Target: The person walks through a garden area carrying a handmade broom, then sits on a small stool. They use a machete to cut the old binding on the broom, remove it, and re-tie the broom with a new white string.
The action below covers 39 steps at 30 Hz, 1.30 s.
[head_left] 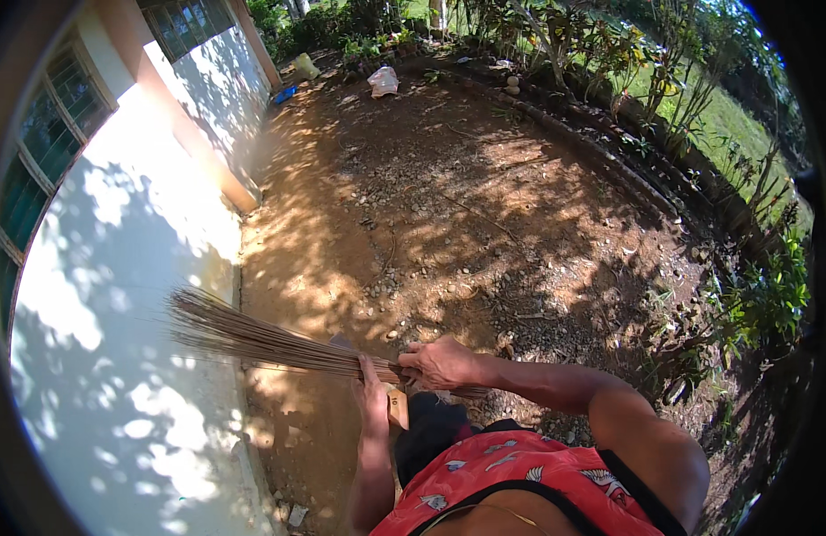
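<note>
A stick broom (275, 341), a bundle of thin brown stiff sticks, lies crosswise in front of my body. Its loose, fanned ends point left toward the wall, and the narrower end passes under my right hand. My left hand (372, 391) is closed around the middle of the bundle from below. Close by, my right hand (438, 363) has its fingers pinched at the gathered part; what exactly the fingertips grip is hidden. Just below the bundle, beside my left hand, shows a flat light-brown wooden piece (398, 408). A small grey shape behind the sticks cannot be made out.
A white wall (118, 295) with louvred windows runs along the left. Bare brown ground (413, 223) with pebbles and twigs spreads ahead. Farther off lie a whitish bag (383, 82) and a blue item (285, 94). A low border (600, 156) with plants curves along the right.
</note>
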Motion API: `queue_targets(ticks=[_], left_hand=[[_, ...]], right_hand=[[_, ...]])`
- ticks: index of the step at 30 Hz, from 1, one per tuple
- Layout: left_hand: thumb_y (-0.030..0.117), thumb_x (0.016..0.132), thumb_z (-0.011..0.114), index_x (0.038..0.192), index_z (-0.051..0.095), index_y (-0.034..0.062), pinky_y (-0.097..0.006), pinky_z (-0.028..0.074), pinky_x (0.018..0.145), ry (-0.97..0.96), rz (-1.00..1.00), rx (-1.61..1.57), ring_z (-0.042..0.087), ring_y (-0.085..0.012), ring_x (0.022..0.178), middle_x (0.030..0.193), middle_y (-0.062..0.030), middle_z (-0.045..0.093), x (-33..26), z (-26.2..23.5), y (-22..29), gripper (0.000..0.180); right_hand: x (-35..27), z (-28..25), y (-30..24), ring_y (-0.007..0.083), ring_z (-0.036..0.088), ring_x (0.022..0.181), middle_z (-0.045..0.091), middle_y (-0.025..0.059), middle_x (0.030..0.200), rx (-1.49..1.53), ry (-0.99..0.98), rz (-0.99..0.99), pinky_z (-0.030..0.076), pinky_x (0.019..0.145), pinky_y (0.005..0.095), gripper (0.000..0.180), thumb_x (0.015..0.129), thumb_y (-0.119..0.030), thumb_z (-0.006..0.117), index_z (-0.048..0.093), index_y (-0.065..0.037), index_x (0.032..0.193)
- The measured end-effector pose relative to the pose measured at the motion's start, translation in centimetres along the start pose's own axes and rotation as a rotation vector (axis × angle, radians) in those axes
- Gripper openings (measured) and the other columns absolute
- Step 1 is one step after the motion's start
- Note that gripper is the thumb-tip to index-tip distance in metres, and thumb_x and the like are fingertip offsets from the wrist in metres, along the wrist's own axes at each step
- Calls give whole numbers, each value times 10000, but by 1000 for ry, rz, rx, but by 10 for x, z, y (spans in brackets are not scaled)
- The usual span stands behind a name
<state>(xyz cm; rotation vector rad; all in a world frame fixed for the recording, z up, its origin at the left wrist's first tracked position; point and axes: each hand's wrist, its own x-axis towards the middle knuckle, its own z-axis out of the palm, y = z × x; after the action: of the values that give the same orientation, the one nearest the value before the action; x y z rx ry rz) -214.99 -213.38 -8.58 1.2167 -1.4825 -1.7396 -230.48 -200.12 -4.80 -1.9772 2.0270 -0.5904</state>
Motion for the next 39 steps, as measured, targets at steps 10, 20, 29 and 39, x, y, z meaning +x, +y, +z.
queue_targets(ticks=[10,20,29,39], left_hand=[[699,965,591,1164,678,-22,-425,505,893,-233,40,121,661,-258,999,1066,-155,730,287,176,38,752],[461,928,781,1145,668,6,-308,511,808,-597,-77,162,663,-150,938,1025,-56,713,500,391,131,516],[189,914,751,1073,677,-33,-307,560,741,-493,-96,-250,692,-166,779,935,-82,707,713,546,236,283],[133,959,740,1113,678,-21,-326,543,867,-462,124,-363,680,-166,901,1029,-78,691,917,688,310,227]], right_hand=[[112,-73,236,400,709,1065,718,256,1114,420,11,519,556,908,463,756,923,-594,701,472,-81,1428],[170,-169,422,425,724,879,745,198,926,244,91,799,572,761,510,546,879,-406,753,560,-51,1247],[259,-253,687,238,622,1199,678,143,1279,1310,684,805,485,1034,404,773,1051,-641,454,477,-25,1518],[474,-342,897,332,615,1270,643,186,1372,1907,1147,638,489,1095,511,800,1065,-659,313,526,2,1463]])
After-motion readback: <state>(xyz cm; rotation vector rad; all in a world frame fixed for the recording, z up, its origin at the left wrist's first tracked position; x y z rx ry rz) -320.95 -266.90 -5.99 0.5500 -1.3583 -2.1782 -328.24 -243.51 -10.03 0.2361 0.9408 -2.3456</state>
